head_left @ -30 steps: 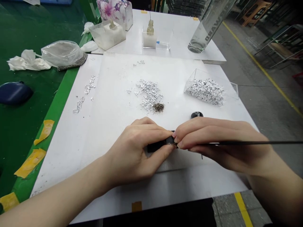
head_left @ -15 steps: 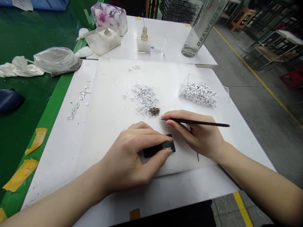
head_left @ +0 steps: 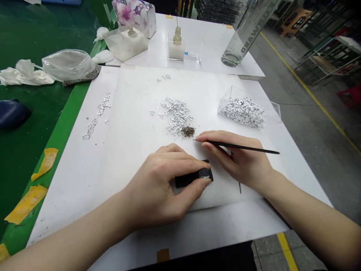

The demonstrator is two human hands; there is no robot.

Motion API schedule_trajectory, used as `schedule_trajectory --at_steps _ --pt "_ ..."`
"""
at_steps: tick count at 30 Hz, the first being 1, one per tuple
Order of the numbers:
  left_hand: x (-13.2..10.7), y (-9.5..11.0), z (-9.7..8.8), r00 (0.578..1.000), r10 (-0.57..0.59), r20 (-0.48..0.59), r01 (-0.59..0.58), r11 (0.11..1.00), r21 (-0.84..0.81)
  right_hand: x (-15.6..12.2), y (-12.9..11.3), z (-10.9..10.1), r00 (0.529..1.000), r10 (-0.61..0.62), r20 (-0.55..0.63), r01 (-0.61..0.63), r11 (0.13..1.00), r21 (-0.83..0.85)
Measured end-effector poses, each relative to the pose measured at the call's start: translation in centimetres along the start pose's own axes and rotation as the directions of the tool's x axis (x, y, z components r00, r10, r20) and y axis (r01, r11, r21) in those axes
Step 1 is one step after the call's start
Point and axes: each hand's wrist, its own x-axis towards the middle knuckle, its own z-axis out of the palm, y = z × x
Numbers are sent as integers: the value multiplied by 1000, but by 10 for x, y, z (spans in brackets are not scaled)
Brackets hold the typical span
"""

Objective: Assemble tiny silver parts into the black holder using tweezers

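Observation:
My left hand [head_left: 160, 184] pinches a small black block [head_left: 193, 177] flat on the white sheet, thumb and forefinger on its sides. My right hand [head_left: 239, 158] holds a thin black stick [head_left: 242, 147] like a pen. Its tip rests close to a little heap of dark grains [head_left: 187, 131]. Just beyond lies a scatter of small silver parts [head_left: 175, 111].
A clear box of silver parts [head_left: 242, 111] stands at the right. Loose silver parts [head_left: 97, 116] lie at the left. Behind are a clear bottle [head_left: 242, 34], a small glue bottle [head_left: 177, 35], a flowered tissue box [head_left: 134, 13] and a plastic bag [head_left: 69, 64]. Floor drops away at right.
My right hand left the black block and carried the stick up toward the dark grains. My left hand has stayed on the block.

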Motion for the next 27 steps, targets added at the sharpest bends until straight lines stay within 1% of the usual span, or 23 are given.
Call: schedule_trajectory --at_steps 6,12,16,24,27 --pt "0 0 0 1000 3 -1 -3 1000 1 0 0 -1 999 37 -1 -37 999 8" --pt "0 0 0 1000 -9 7 9 1000 4 1 1 -1 1000 -18 -9 18 1000 12" --pt "0 -1 -1 1000 -11 0 11 1000 1 0 1 0 999 -35 -5 35 999 6" --pt "0 0 0 1000 -6 15 6 1000 -5 0 1 -3 1000 -5 5 5 1000 10" --pt "0 0 0 1000 -6 17 6 1000 -2 0 1 -4 1000 -12 12 12 1000 3"
